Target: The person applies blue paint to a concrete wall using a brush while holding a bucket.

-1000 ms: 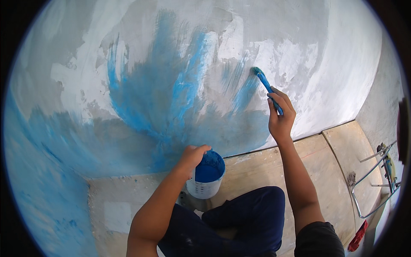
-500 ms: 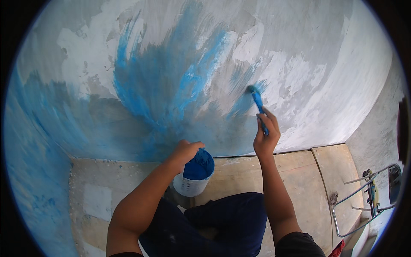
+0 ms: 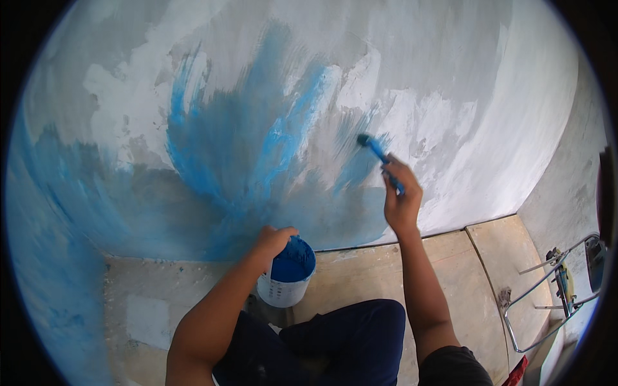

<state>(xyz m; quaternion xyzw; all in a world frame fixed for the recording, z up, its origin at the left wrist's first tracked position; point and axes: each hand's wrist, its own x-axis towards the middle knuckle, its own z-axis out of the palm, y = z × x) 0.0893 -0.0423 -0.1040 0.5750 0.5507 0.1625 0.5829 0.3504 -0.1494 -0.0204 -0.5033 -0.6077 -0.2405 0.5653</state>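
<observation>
Closed around the rim of a white paint bucket, my left hand tilts it a little above my lap. Blue paint shows inside and coats the inner wall. A blue-handled paintbrush is gripped in my right hand, its dark bristles up and to the left, at or very near the wall. Whether the bristles touch the wall I cannot tell. Blue streaks spread over the grey and white wall left of the brush, and a smaller blue patch lies just below it.
I sit on a floor of tan boards that meets the wall's base. A metal-framed chair or stand lies to the right. The wall at the left is covered in blue. Something red lies at the lower right.
The brush has swung left, and its handle leans more steeply sideways. The whole view has shifted slightly, with the bucket and my left hand appearing a little lower.
</observation>
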